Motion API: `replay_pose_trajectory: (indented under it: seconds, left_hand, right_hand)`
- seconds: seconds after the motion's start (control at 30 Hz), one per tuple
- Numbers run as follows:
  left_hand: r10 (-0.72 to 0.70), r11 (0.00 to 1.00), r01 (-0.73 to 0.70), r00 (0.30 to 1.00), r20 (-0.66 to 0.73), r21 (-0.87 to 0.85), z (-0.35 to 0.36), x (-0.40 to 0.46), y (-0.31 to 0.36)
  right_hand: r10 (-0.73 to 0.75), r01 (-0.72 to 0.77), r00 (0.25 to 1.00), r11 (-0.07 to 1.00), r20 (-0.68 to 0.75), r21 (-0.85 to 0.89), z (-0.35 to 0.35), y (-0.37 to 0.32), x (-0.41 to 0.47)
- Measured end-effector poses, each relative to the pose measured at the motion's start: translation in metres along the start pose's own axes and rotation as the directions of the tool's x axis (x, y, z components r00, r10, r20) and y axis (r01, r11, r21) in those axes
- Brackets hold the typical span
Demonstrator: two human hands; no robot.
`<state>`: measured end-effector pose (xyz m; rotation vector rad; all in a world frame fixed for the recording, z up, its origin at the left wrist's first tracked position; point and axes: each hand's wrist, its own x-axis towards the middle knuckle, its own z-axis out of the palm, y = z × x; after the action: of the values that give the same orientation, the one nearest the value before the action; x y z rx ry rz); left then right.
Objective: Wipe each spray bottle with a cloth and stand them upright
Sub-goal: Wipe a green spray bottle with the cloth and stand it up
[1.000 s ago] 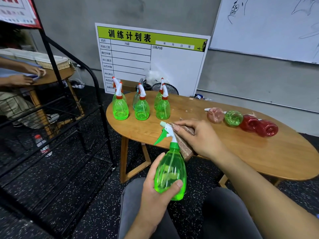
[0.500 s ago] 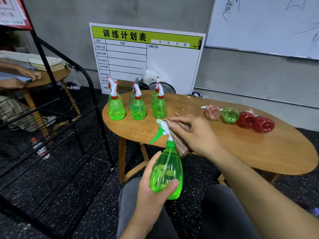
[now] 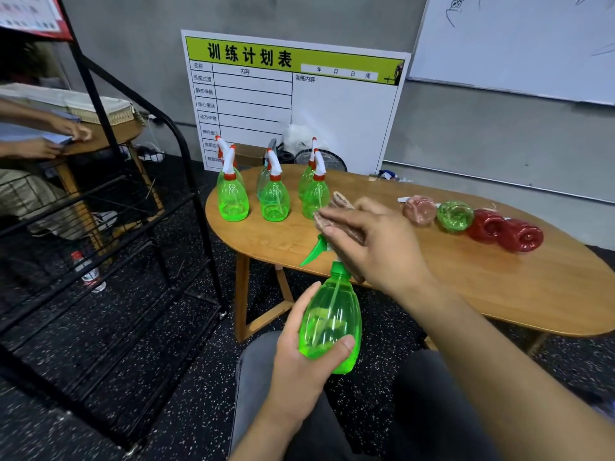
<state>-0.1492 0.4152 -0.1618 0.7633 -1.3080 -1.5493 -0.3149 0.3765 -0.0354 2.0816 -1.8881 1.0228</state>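
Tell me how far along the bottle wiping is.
Done, it seems: the upright green bottles standing at the table's far left. In hand: the left hand holds a green bottle while the right hand rubs a cloth over its sprayer. Left: four lying bottles.

I see an oval wooden worktop [image 3: 499, 287] on angled wooden legs, standing on a black speckled rubber floor [image 3: 159, 377]. Behind it a white planning board with a green header and black Chinese characters [image 3: 293, 104] leans against the grey wall, and a white whiteboard with marker doodles [image 3: 519, 44] hangs further right. I make out a black metal wire rack [image 3: 109, 227] along the left, a clear plastic water bottle [image 3: 87, 272] lying on the floor beneath it, and beyond it a round wooden side table [image 3: 106, 138] carrying a woven basket [image 3: 103, 111].
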Motion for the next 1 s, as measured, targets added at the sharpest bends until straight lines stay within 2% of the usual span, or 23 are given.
replay_pose_trajectory:
  seconds: [0.1, 0.17, 0.27, 0.33, 0.4, 0.47, 0.53, 0.6, 0.67, 0.73, 0.8, 1.0]
  left_hand:
    - [-0.002, 1.000, 0.002, 1.000, 0.003, -0.009, -0.001, 0.000, 0.002]
    - [0.003, 1.000, -0.004, 1.000, -0.001, -0.011, -0.003, 0.001, 0.002]
    - [0.007, 1.000, -0.007, 1.000, -0.009, -0.019, -0.003, 0.002, 0.002]
    - [0.003, 0.999, -0.004, 1.000, -0.019, -0.032, -0.003, 0.002, 0.001]
    - [0.008, 0.999, -0.010, 1.000, -0.030, -0.042, -0.003, 0.002, 0.001]
    - [0.018, 0.998, -0.019, 0.999, -0.033, -0.055, -0.004, 0.002, 0.003]
    - [0.017, 0.997, -0.019, 1.000, -0.017, -0.080, -0.003, 0.002, 0.004]
    - [0.014, 0.994, -0.016, 1.000, -0.018, -0.112, -0.005, 0.002, 0.004]
    - [0.001, 0.989, -0.006, 1.000, -0.030, -0.150, -0.007, 0.004, 0.004]
    - [-0.027, 0.981, 0.018, 0.999, -0.040, -0.195, -0.008, 0.005, 0.003]
    - [-0.049, 0.974, 0.039, 0.998, -0.041, -0.222, -0.007, 0.006, 0.002]
    - [-0.059, 0.975, 0.058, 0.998, 0.002, -0.216, -0.006, 0.007, -0.002]
  right_hand:
    - [-0.046, 0.047, 0.996, 0.999, 0.078, -0.022, 0.009, -0.002, 0.000]
    - [-0.059, 0.057, 0.997, 0.997, 0.050, 0.049, 0.013, -0.001, -0.001]
    - [0.037, -0.034, 0.999, 0.997, -0.031, 0.067, 0.012, 0.000, 0.000]
    - [0.032, -0.034, 0.999, 0.997, 0.033, 0.066, 0.013, -0.001, -0.003]
    - [0.023, -0.035, 0.998, 0.975, 0.061, 0.220, 0.014, -0.005, -0.009]
    - [0.106, -0.085, 0.994, 0.896, -0.023, 0.437, 0.013, -0.007, -0.018]
    - [0.292, -0.156, 0.951, 0.732, -0.098, 0.663, 0.013, -0.006, -0.033]
    - [0.487, -0.206, 0.869, 0.505, -0.080, 0.838, 0.019, -0.003, -0.056]
    - [0.607, -0.264, 0.794, 0.365, -0.014, 0.893, 0.031, 0.000, -0.081]
    - [0.662, -0.321, 0.748, 0.295, 0.050, 0.900, 0.044, 0.003, -0.103]
    - [0.669, -0.358, 0.735, 0.245, 0.110, 0.901, 0.055, 0.003, -0.116]
    - [0.608, -0.335, 0.779, 0.198, 0.152, 0.921, 0.062, -0.002, -0.120]
